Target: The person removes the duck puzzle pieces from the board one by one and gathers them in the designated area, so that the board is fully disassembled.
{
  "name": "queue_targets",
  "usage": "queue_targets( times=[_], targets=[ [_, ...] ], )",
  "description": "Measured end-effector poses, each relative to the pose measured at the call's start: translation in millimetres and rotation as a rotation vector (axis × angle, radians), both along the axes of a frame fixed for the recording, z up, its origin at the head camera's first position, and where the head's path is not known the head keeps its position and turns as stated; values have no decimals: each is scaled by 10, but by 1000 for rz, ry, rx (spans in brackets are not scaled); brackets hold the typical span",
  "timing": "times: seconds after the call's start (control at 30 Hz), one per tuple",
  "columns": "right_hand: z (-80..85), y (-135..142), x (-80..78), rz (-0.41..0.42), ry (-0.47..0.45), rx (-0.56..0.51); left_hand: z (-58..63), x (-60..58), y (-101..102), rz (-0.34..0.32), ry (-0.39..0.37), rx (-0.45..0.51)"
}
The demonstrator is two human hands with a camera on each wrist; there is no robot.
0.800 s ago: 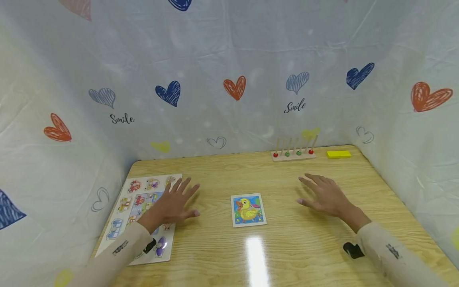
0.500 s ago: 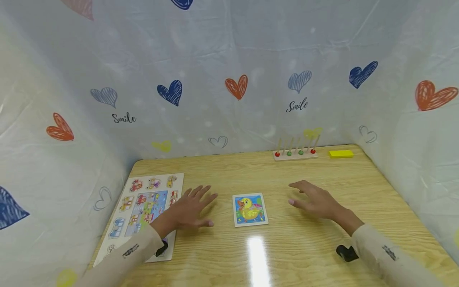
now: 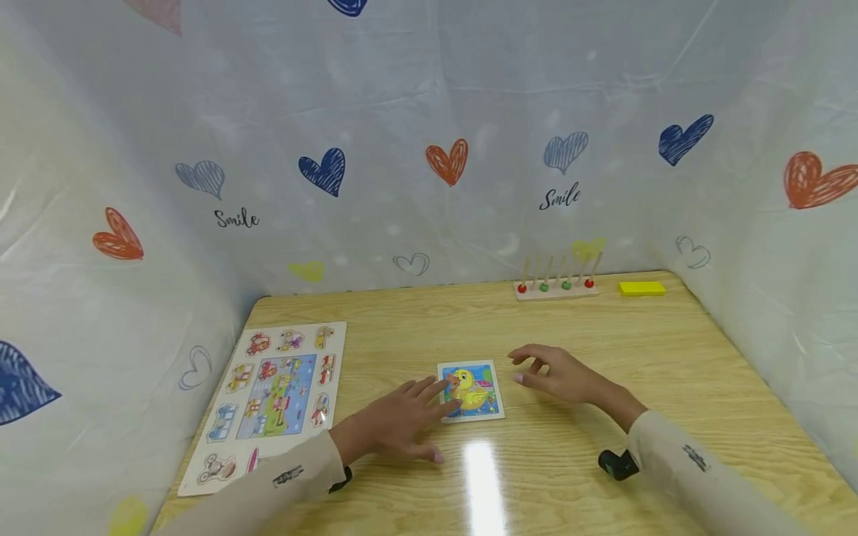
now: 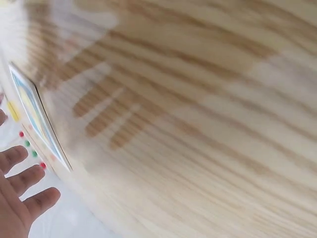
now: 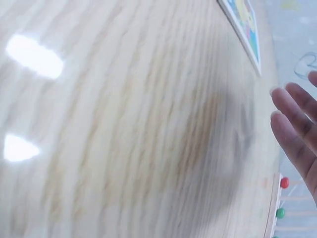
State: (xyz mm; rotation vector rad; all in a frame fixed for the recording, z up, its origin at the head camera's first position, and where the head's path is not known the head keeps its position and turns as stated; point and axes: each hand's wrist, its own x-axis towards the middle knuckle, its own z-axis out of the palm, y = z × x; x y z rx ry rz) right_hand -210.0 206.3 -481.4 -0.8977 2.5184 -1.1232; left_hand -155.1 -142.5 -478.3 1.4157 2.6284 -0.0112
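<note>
My left hand [image 3: 405,417] was spread, palm down, thumb held away from the fingers, and in the head view the fingertips overlapped the left edge of the duck puzzle [image 3: 479,400]; the left wrist view showed those fingers up off the wood. My right hand [image 3: 556,374] had its fingers loosely bent, with the thumb just apart from them, beside the puzzle's right edge. The puzzle lay flat on the table [image 3: 415,327], between my hands, all four of its edges well inside the table's. Wood grain ran from its far edge to the curtain [image 3: 375,223] along the back, and a wide stretch lay between my right hand and the table's right edge. On the left I had less room: the vehicle board [image 3: 295,409] lay along that side, my sleeve crossing its near right corner. The peg rack [image 3: 556,293] and the yellow block [image 3: 642,289] stood near the back edge, well beyond my right fingers.
</note>
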Motion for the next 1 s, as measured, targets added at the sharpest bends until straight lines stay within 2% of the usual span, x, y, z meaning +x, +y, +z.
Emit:
queue_targets(
  times=[0.17, 0.3, 0.47, 0.7, 0.87, 1.0],
  targets=[
    [9, -131, -96, 49, -19, 9, -64, 39, 181, -80, 3, -40],
    [7, -231, -159, 62, -37, 23, -96, 71, 309, -115, -27, -60],
    [-24, -341, -238, 82, -44, 26, -106, 89, 413, -128, -31, -89],
    [-99, -484, -306, 131, -91, 16, -159, 127, 442, -137, -36, -120],
    [-102, -584, -341, 137, -99, 35, -165, 136, 430, -141, 17, -145],
    [-102, -647, -370, 146, -104, 69, -144, 128, 428, -148, 32, -156]
  ],
)
